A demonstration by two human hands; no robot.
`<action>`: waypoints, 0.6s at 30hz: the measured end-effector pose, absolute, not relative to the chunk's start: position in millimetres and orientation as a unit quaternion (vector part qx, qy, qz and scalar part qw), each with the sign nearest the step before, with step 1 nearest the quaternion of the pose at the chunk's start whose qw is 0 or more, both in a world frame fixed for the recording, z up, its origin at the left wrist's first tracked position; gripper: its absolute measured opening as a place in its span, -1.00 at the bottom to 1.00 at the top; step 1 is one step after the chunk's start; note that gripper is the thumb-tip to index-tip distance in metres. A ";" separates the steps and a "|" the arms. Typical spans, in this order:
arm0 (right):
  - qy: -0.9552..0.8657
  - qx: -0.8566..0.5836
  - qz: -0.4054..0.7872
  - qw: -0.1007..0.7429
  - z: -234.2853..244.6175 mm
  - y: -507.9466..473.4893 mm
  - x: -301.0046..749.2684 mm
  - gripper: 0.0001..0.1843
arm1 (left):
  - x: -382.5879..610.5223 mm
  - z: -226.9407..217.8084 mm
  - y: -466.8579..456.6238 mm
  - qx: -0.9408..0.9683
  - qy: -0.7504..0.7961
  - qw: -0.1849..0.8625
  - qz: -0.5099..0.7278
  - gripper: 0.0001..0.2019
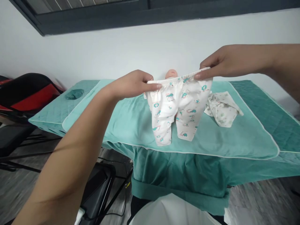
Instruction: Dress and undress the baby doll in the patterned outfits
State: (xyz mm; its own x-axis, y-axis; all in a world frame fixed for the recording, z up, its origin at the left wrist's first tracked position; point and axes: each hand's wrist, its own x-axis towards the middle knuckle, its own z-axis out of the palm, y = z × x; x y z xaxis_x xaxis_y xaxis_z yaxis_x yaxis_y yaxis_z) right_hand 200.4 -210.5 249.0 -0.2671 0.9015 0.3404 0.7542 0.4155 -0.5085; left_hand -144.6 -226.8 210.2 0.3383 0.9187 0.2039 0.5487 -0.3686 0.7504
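I hold up a pair of white baby trousers (177, 109) with small teal animal prints, stretched by the waistband in the air above a bed. My left hand (132, 84) pinches the waistband's left end and my right hand (221, 64) pinches its right end; both hands are closed on the cloth. The two legs hang down freely. Behind the trousers the head of a baby doll (171, 73) shows just above the waistband; its body is hidden by the trousers.
A teal pad (131, 125) with white piping covers the teal bed (269, 109). A second white printed garment (222, 107) lies crumpled right of the trousers. Left stand a black and red chair (25, 93) and a black stool (98, 187). A white wall is behind.
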 end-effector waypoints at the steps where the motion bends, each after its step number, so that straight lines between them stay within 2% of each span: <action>1: -0.795 -0.525 0.160 0.256 248.6 -217.7 195.8 -0.27 | -141.6 208.2 -228.7 0.765 0.476 0.279 0.333 -0.66; 3: -0.806 -0.500 0.242 0.205 246.0 -233.0 179.3 -0.40 | -131.0 202.9 -232.1 0.750 0.465 0.260 0.391 -0.64; 5: -0.796 -0.462 0.292 0.261 241.8 -244.0 156.5 -0.53 | -116.3 196.2 -233.4 0.720 0.446 0.264 0.461 -0.63; 8: -0.757 -0.373 0.370 0.388 234.1 -242.7 120.1 -0.63 | -93.4 179.1 -228.8 0.682 0.391 0.296 0.542 -0.62; 10: -0.726 -0.325 0.417 0.440 225.5 -229.5 99.5 -0.67 | -82.5 159.4 -221.7 0.674 0.370 0.312 0.557 -0.45; 12: -0.698 -0.308 0.446 0.468 210.0 -209.5 83.7 -0.67 | -78.4 132.6 -212.5 0.673 0.397 0.321 0.535 -0.46; 15: -0.695 -0.339 0.436 0.461 169.8 -175.2 69.0 -0.74 | -85.5 85.2 -196.4 0.609 0.495 0.331 0.523 -0.66; 18: -0.733 -0.425 0.372 0.379 119.3 -144.5 63.6 -0.81 | -102.4 40.3 -179.5 0.533 0.595 0.362 0.480 -0.73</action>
